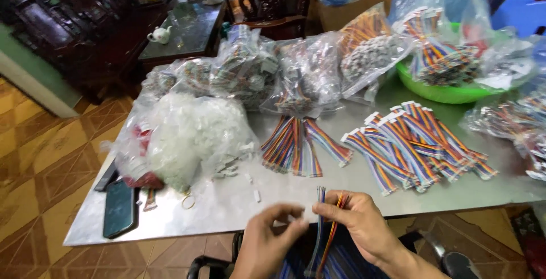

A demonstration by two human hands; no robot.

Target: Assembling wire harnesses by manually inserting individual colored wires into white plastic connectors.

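A thin bundle of coloured wires (325,222) is held upright at the near edge of the tabletop (227,208). It is pinched near its top by the right hand (358,222), whose fingers (335,211) are closed around the strands; the lower length of the wires hangs below the table edge and is lost against striped cloth at the bottom of the frame. The left hand (267,239) is seen just beside the bundle, thumb and forefinger brought close together; whether something small is held between them cannot be told, because the fingertips are blurred. Both wrists are cut off by the lower edge of the picture.

Beyond the hands, loose white plastic connectors (250,179) are scattered beside a clear bag of white connectors (193,134), whose contents are only dimly seen through the plastic. Two fans of finished ribbon cables are laid out further back: a smaller pile (298,145) at the centre and a larger pile (418,145) to the right. More bags of cables (273,74) are stacked behind them, partly covering one another. A green basin (443,92) is largely hidden under bags. A dark phone (119,208) lies at the left edge of the tabletop, and a small gold ring (188,201) is placed near it.
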